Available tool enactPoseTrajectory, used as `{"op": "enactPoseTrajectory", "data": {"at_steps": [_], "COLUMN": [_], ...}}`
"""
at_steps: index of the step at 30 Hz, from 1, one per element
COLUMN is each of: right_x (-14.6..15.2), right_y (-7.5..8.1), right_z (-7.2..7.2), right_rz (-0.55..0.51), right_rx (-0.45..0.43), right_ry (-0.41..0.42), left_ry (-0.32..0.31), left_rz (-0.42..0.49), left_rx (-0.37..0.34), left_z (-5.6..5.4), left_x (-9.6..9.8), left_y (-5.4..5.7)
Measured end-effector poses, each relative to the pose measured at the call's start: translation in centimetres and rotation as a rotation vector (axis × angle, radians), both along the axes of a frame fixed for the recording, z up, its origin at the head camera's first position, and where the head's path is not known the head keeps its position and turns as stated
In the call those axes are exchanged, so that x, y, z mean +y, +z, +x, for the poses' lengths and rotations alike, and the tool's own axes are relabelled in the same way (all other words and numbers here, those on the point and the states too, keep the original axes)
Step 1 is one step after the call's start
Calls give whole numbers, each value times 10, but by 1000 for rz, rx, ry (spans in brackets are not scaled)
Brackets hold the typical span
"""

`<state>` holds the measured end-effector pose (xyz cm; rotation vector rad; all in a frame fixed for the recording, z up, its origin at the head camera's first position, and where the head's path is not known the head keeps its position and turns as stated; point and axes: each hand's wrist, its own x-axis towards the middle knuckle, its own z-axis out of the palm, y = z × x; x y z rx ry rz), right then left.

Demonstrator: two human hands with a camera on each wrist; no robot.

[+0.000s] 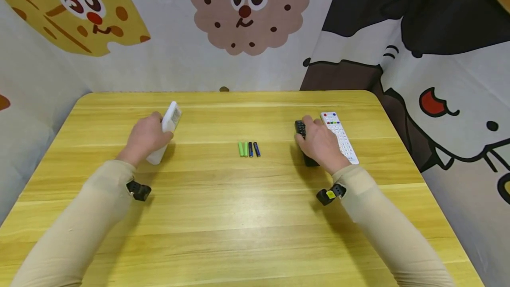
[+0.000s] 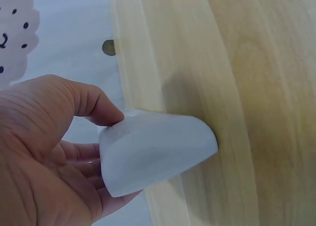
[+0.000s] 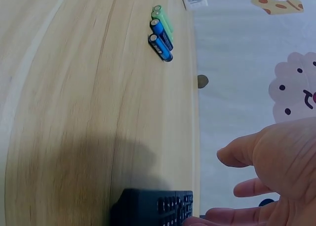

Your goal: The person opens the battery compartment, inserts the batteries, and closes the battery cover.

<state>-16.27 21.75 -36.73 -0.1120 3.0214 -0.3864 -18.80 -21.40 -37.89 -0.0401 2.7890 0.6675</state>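
My left hand [image 1: 147,136] grips a white remote control [image 1: 171,116] tilted up on its edge at the left side of the table. The left wrist view shows the thumb on one side of the white remote's body [image 2: 158,147] and the fingers on the other. Over on the right, my right hand [image 1: 320,143] reaches across a black remote control [image 1: 311,161]. Its thumb and fingers are spread apart in the right wrist view, a fingertip right at the edge of the buttoned face [image 3: 173,206]. The hand partly covers the black remote in the head view.
A slim white remote with coloured buttons [image 1: 340,136] lies just right of my right hand. Two green batteries [image 1: 243,149] and two dark blue batteries [image 1: 253,149] lie side by side mid-table. A cartoon-printed cloth [image 1: 167,70] hangs behind the wooden table [image 1: 239,216].
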Motion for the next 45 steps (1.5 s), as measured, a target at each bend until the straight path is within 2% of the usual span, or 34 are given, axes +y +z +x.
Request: {"op": "enactPoseTrajectory", "data": {"at_steps": [8, 13, 17, 23, 32, 36, 45], "right_x": [-8, -13, -16, -19, -24, -27, -29], "right_y": [-1, -1, 0, 1, 3, 3, 3], "right_z": [1, 2, 3, 4, 6, 6, 8], "right_rz": [2, 2, -16, -41, -54, -52, -65], "right_rx": [13, 4, 6, 21, 17, 8, 9], "right_ry": [43, 49, 47, 55, 60, 60, 66], "left_ry": [52, 100, 100, 76, 125, 125, 111], "left_rz": [106, 229, 316, 443, 728, 779, 820], "left_rx": [-52, -136, -168, -156, -143, -146, -161], "left_z": [-1, -2, -3, 0, 6, 8, 13], "left_x": [-2, 1, 6, 16, 36, 44, 53], "left_y": [3, 7, 7, 9, 11, 14, 20]}}
